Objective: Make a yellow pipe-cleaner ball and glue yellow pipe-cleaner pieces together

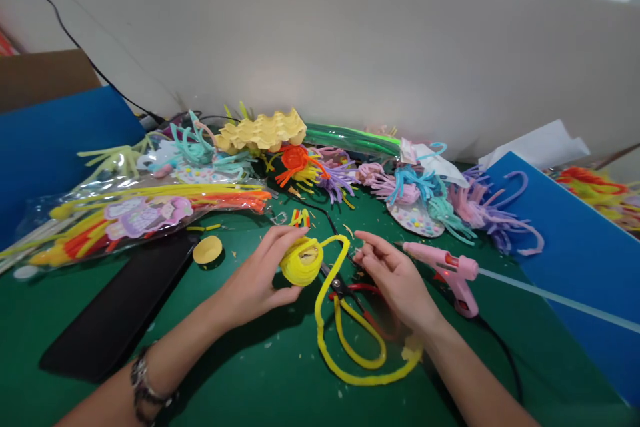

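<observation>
Across a green tabletop (pixel 250 373), my left hand (pixel 260 270) cups a yellow chenille coil (pixel 300 272) between fingers and thumb, just left of the scissors (pixel 339 287). My right hand (pixel 400 283), half curled near a pink glue gun (pixel 445 263), may or may not grip something; I cannot tell.

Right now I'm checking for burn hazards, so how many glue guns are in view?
1: the pink glue gun, just to the right of the right hand. Others could be hidden.
</observation>
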A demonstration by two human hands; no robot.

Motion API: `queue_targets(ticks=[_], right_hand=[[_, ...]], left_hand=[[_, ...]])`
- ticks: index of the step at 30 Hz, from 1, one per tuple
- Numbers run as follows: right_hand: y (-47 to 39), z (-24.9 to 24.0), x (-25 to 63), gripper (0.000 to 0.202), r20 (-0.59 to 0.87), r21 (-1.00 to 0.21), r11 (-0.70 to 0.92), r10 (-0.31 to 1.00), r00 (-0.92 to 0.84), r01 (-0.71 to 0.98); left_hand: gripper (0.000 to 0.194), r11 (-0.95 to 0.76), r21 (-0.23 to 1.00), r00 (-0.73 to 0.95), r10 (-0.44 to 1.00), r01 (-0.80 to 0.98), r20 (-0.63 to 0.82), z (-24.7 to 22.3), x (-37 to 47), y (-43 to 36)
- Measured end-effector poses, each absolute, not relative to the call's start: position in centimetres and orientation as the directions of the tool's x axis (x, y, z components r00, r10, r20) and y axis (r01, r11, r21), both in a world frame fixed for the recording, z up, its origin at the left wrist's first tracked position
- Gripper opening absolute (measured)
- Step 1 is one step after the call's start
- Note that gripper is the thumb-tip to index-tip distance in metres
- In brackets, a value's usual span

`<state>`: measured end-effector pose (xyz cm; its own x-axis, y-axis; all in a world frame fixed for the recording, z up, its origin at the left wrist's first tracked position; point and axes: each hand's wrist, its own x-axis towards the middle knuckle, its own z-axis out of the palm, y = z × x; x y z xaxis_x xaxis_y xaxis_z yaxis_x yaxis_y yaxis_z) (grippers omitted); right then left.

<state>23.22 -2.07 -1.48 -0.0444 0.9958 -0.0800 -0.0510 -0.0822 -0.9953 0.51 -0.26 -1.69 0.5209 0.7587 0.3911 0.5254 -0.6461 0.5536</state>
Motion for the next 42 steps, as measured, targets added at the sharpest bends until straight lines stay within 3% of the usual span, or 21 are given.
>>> queue_targets(ticks=[10, 20, 28, 33, 37, 42], right_hand=[[-1.8, -0.2, 23.0, 0.038, -0.107, -0.992, -0.104, 0.994, 0.036, -0.071], [-2.1, -0.2, 23.2, 0.023, -0.159, -0.987, -0.160, 0.987, 0.014, 0.010], [-2.2, 0.1, 23.1, 0.037, -0.034, -0.990, -0.027, 0.999, -0.042, 0.139], [-2.3, -0.2, 22.8, 0.034, -0.064, -0.998, -0.065, 0.987, -0.145, -0.001], [-2.6, -0.1, 21.9, 0.051, -0.141, -0.961, -0.198, 0.951, -0.276, -0.193], [-2.7, 1.4, 20.2, 0.054, -0.187, -0.966, -0.233, 0.931, -0.314, -0.113]], left_hand=[[0.062, -0.610, 0.577, 0.519, 0.784, 0.543, 0.340, -1.8, 0.5, -0.6], [0.061, -0.659, 0.521, 0.539, 0.748, 0.542, 0.387, -1.9, 0.3, -0.2], [0.055, -0.681, 0.524, 0.503, 0.732, 0.512, 0.459, -1.9, 0.5, -0.2], [0.058, -0.659, 0.541, 0.460, 0.752, 0.523, 0.472, -2.0, 0.6, -0.3], [0.069, -0.636, 0.571, 0.464, 0.771, 0.519, 0.436, -2.0, 0.8, -0.5], [0.073, -0.665, 0.577, 0.498, 0.743, 0.473, 0.447, -2.2, 1.0, -0.5]])
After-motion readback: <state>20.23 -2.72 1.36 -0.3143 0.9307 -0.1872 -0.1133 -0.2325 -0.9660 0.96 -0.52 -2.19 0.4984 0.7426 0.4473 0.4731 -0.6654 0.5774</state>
